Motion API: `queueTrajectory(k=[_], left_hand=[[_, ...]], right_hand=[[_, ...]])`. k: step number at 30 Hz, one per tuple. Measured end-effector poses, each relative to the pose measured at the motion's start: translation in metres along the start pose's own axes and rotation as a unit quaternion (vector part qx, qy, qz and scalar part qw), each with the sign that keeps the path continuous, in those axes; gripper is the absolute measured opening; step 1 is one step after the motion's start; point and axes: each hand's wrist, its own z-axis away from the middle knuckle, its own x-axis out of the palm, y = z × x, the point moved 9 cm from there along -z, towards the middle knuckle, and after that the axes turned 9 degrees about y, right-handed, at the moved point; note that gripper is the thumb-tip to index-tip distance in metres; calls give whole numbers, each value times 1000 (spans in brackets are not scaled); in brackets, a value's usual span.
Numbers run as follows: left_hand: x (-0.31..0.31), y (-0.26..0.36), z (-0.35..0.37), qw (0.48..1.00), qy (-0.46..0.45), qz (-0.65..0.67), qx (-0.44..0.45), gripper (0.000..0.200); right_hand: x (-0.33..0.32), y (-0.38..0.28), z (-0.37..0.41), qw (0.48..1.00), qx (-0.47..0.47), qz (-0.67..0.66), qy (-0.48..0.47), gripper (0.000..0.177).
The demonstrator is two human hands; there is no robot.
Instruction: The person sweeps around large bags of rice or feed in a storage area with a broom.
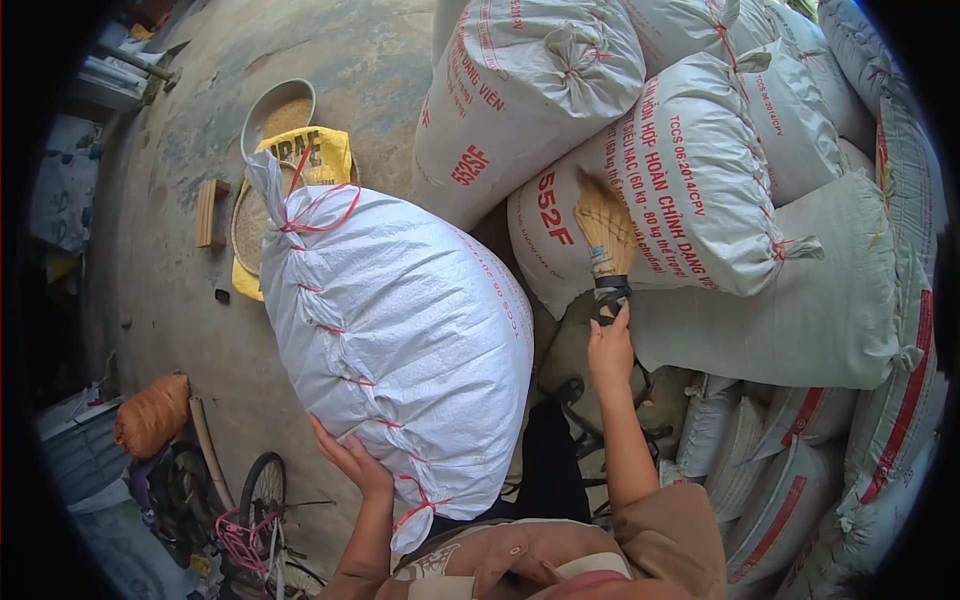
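Note:
A full white sack (400,320), sewn shut with red string, stands right in front of me. My left hand (352,462) rests against its lower left side, fingers spread on the fabric. My right hand (610,345) grips the dark-wrapped handle of a straw hand brush (604,235). The brush's bristles point up and away, over a stacked sack (655,185) with red print reading 552F. Whether the bristles touch that sack I cannot tell.
More full sacks (530,90) are piled ahead and to the right. At the upper left are a metal basin (255,125) of grain, a yellow bag (335,155) and a wooden block (207,213). Bicycles (262,500) and an orange sack (152,415) stand at the lower left.

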Motion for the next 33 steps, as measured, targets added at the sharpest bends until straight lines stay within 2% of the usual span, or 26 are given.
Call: queueTrajectory(k=[1, 2, 3, 5, 6, 8, 10, 11, 13, 14, 16, 18, 20, 21, 23, 25, 27, 29, 30, 32, 33], left_hand=[[-1, -1, 1, 1000, 1, 3, -7, 60], [-2, -1, 1, 1000, 2, 0, -8, 60], [-1, 0, 0, 1000, 5, -2, -5, 60], [0, -2, 0, 1000, 7, 1, 3, 60], [0, -2, 0, 1000, 4, 1, 9, 60], [2, -5, -2, 1000, 8, 3, 12, 60], [0, -8, -1, 1000, 7, 8, 15, 60], [0, -9, -2, 1000, 10, 9, 14, 60], [-1, -10, 0, 1000, 14, 11, 8, 59], [-2, -11, 0, 1000, 16, 6, 0, 59], [-2, -9, 0, 1000, 17, 2, -5, 59], [-2, -6, 0, 1000, 18, 10, -10, 59], [-3, -7, 4, 1000, 18, 11, -2, 59], [-2, -6, 0, 1000, 19, 14, 9, 58], [1, -5, -2, 1000, 24, 17, 8, 58], [-5, -8, 1, 1000, 15, 12, 0, 58], [-2, -8, 0, 1000, 18, 14, 2, 57], [-3, -7, 0, 1000, 20, 18, -5, 57], [-2, -7, 0, 1000, 19, 19, -6, 57], [-2, -6, -1, 1000, 21, 17, -10, 56], [-3, -5, -1, 1000, 21, 15, -9, 56]], right_hand=[[35, 12, 10, 986, 63, 67, -142, 60], [65, 31, 27, 943, 125, 132, -279, 61], [81, 44, 28, 944, 120, 133, -276, 61], [126, 67, 51, 911, 94, 127, -381, 59], [118, 62, 49, 911, 96, 125, -381, 59], [60, 25, 13, 968, 116, 25, -223, 57], [25, -3, -12, 984, 85, -34, -153, 59], [27, -7, -19, 984, 84, -34, -151, 59], [10, -26, -38, 997, 24, -67, -33, 60], [16, -28, -42, 997, 21, -65, -34, 60], [56, -9, -34, 988, 72, 64, -125, 62], [115, 15, -3, 955, 85, 88, -269, 61], [174, 57, 37, 895, 102, 95, -425, 61], [167, 52, 47, 896, 104, 87, -422, 61], [119, 29, 43, 951, 142, -13, -274, 62], [67, -16, 23, 965, 84, -117, -221, 60], [21, -65, -5, 972, -62, -166, -156, 61], [-14, -101, -32, 972, -164, -153, -69, 62], [-6, -106, -47, 972, -167, -152, -71, 62], [-1, -103, -73, 978, -166, -122, 40, 64], [15, -90, -71, 977, -168, -122, 39, 64]])
